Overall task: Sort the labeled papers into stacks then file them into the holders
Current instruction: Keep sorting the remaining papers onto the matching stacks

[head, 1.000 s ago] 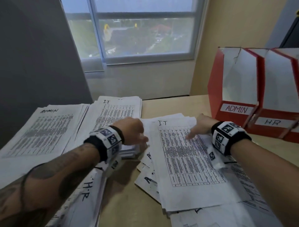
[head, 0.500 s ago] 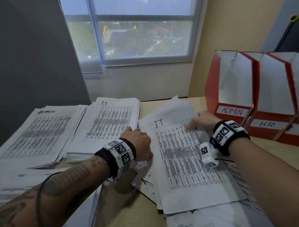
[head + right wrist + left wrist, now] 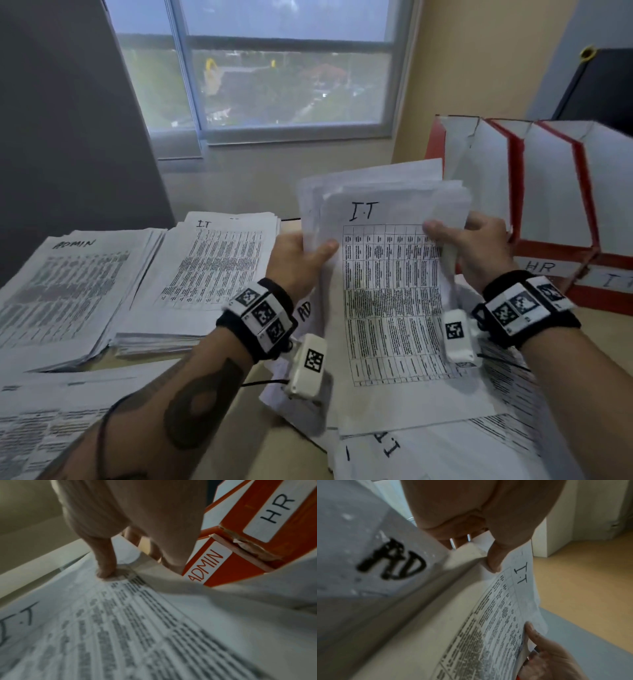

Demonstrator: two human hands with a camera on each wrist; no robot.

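Note:
A bundle of printed sheets with "I.T" handwritten on the top sheet (image 3: 387,274) is tilted up off the table, its lower edge still down on loose papers. My left hand (image 3: 301,257) grips its left edge, thumb on the front (image 3: 494,561). My right hand (image 3: 472,240) grips its right edge, thumb pressed on the table print (image 3: 106,566). A sheet marked "AD" (image 3: 392,561) shows behind the left hand. Sorted stacks lie at left: ADMIN (image 3: 65,274) and IT (image 3: 212,267).
Red holders stand at right, labelled ADMIN (image 3: 207,566), HR (image 3: 541,267) and IT (image 3: 616,281). Loose unsorted sheets (image 3: 428,452) spread under and in front of the bundle. More papers (image 3: 41,411) lie at the near left. A window and a wall lie behind the table.
The IT-topped bundle lay flat under my hands a second ago. Both hands have taken its side edges and lifted its top end up toward me.

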